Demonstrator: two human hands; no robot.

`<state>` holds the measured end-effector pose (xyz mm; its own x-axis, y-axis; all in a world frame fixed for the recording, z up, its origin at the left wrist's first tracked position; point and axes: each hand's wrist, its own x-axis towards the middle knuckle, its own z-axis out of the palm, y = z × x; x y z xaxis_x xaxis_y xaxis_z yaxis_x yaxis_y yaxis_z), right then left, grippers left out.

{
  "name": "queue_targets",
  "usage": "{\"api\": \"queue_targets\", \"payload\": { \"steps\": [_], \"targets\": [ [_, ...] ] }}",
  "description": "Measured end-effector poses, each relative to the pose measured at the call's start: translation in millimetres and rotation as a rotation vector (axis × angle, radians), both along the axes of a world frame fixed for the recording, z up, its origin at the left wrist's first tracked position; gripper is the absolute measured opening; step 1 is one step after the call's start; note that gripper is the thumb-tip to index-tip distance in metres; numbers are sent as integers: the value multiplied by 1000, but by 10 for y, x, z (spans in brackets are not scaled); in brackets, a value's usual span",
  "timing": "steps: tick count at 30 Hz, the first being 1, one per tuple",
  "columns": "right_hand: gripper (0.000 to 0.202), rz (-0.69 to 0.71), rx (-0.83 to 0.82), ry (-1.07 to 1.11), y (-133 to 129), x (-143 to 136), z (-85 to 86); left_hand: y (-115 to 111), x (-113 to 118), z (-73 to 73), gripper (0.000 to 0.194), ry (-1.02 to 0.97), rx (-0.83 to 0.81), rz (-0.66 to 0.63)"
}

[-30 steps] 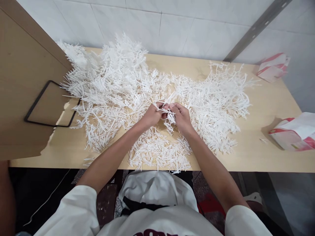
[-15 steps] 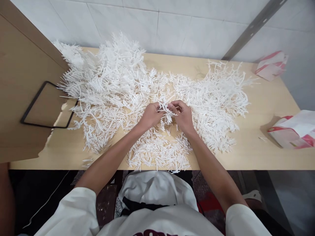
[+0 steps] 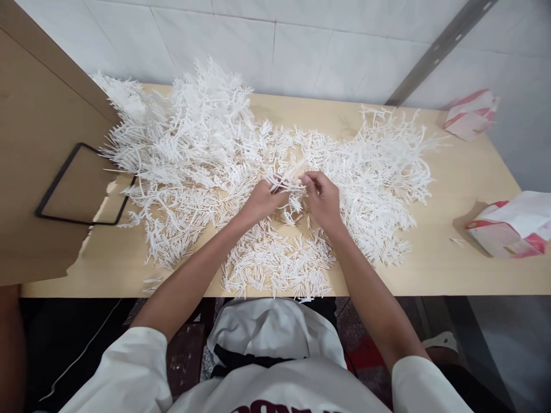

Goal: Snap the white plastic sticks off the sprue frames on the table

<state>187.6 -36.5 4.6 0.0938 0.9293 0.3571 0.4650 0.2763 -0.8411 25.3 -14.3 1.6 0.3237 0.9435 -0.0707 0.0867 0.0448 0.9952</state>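
Note:
My left hand (image 3: 266, 199) is closed around a white branched plastic piece (image 3: 291, 185) above the middle of the table. Its thin prongs stick out between my two hands. My right hand (image 3: 322, 196) pinches at the right end of this same piece with thumb and forefinger. Beneath and in front of my hands lies a heap of short loose white sticks (image 3: 278, 264). To the left rises a tall pile of white branched pieces (image 3: 193, 126). On the right is a lower pile of curved white branches (image 3: 383, 166).
A large cardboard box (image 3: 43, 172) with a black outlined rectangle stands at the left. Two red-and-white paper packages are at the right, a nearer one (image 3: 512, 223) and a farther one (image 3: 471, 116). A tiled wall (image 3: 301, 51) and a metal post (image 3: 443, 49) stand behind the table (image 3: 456, 172).
My right hand has shifted slightly right and up, now pinching the end of the white branched piece. The piece has turned in my left hand. The piles look the same.

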Motion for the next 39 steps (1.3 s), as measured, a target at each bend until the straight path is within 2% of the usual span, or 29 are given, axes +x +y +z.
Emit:
{"api": "queue_targets", "payload": {
  "steps": [4,8,10,13,17,19,22,26,30,34,39],
  "targets": [
    [20,-141,26,77,16,41,-20,79,-13,-10,12,-208,-72,81],
    [31,-186,-42,69,19,53,-22,94,-7,-2,12,-333,-45,91],
    [34,-168,-51,76,5,40,5,87,2,-9,13,-316,-2,111],
    [37,-64,-82,106,-3,16,27,82,15,-27,15,-282,62,113],
    [42,48,-142,148,41,20,-51,82,23,-17,23,-266,39,83],
    [40,72,-123,155,57,26,-92,68,20,7,21,-242,23,54],
    [31,95,-103,138,37,10,-88,32,13,37,16,-188,42,-4],
    [33,123,-107,110,-31,-44,-11,11,13,15,24,-212,64,-12],
    [33,159,-24,50,-71,-72,40,46,24,-48,28,-273,77,47],
    [20,132,44,-7,-65,-61,55,82,32,-97,32,-235,161,151],
    [21,117,-24,15,-16,-35,19,19,47,-44,37,-170,220,78]
  ]
}}
